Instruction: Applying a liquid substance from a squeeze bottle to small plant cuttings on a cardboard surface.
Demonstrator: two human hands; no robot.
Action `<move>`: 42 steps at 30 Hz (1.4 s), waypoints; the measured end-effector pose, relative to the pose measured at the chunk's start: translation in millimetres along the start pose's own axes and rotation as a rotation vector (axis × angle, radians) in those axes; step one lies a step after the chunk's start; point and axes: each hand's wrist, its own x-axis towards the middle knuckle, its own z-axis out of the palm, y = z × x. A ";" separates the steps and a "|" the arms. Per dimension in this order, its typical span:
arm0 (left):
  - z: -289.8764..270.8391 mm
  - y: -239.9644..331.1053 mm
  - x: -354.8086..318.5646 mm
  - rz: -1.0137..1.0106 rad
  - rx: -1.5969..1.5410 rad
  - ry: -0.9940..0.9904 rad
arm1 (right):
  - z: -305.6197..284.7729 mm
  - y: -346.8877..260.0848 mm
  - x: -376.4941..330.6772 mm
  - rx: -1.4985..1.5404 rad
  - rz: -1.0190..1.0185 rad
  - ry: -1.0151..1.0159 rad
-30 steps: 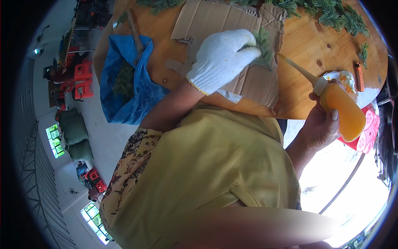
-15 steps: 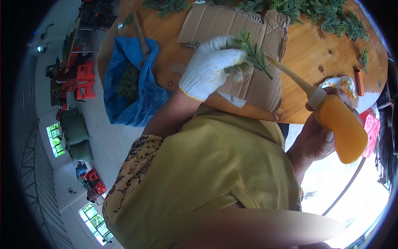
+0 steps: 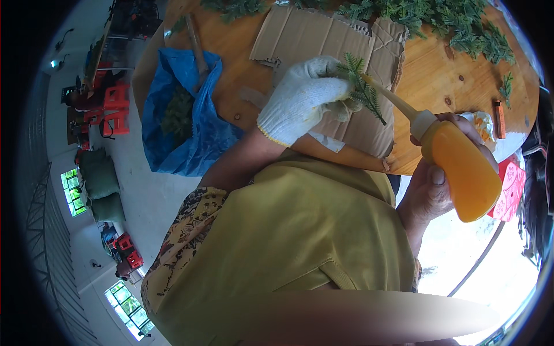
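The left hand (image 3: 306, 99), in a white knitted glove, holds a small green sprig (image 3: 369, 99); its fingers are closed on the stem end. The sprig is above the brown cardboard (image 3: 314, 32), which lies on the wooden worktop (image 3: 430, 69). The right hand (image 3: 434, 183) is bare, and its fingers are wrapped around a bottle (image 3: 466, 173) with orange content. This bottle is tilted, and its long nozzle (image 3: 395, 101) points to the sprig; the tip is very near, but I cannot tell if it touches. More green branches (image 3: 444, 26) lie at the far edge. To the left is an open blue bag (image 3: 214, 138) with greenery inside. To the right lies a narrow orange object (image 3: 500, 120).
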 end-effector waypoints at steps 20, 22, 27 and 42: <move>-1.9 -5.1 6.5 0.095 0.034 0.077 | 1.7 -3.2 0.1 -0.111 0.017 -0.033; -1.5 -5.3 6.0 0.128 0.071 0.103 | -0.2 -2.9 0.1 -0.119 0.015 -0.083; -1.1 -7.4 6.8 0.171 0.089 0.114 | -0.9 -5.8 -2.3 -0.142 0.032 -0.099; -7.5 -12.1 11.2 0.236 0.067 0.183 | 10.7 -4.7 -8.1 -0.346 -0.060 -0.060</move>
